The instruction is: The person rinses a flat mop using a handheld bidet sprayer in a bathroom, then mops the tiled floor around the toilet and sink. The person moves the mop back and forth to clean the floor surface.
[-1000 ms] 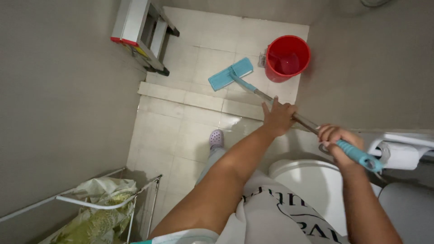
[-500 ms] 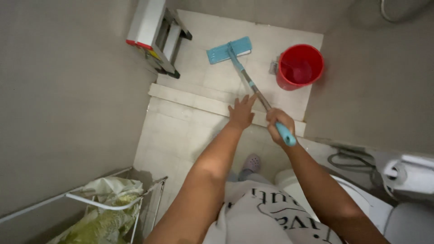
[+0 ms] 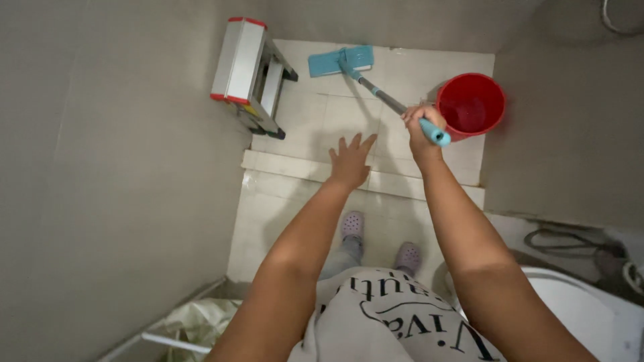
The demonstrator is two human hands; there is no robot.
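Flat mop (image 3: 376,84) in use on the tiled shower floor (image 3: 315,114), seen from above. Long axis of the mop runs diagonally: blue rectangular head (image 3: 341,61) flat on the tiles near the far edge of the floor, close to the back wall, and the grey shaft rising back toward the person to a blue end grip. Right hand (image 3: 420,126) is closed around the shaft just below that blue grip, fist wrapped, wrist bent, forearm extended well forward; the mop head lies ahead of this hand and to its left. Left hand (image 3: 350,161) holds nothing: open, fingers spread, palm down, hovering above the raised tile step (image 3: 295,167) that divides the far floor from the near one. It is off the shaft, which passes ahead of it and to its right, so the right hand alone carries the mop. Red bucket (image 3: 471,105) stands by the right edge of the far floor, just beside the right hand and the grip end. A folded step ladder (image 3: 249,70) with red end caps leans at the far left corner, left of the mop head and apart from it. Two feet in pale clogs (image 3: 352,224) on the near tiles. Part of a white toilet (image 3: 577,308) shows at the near right.
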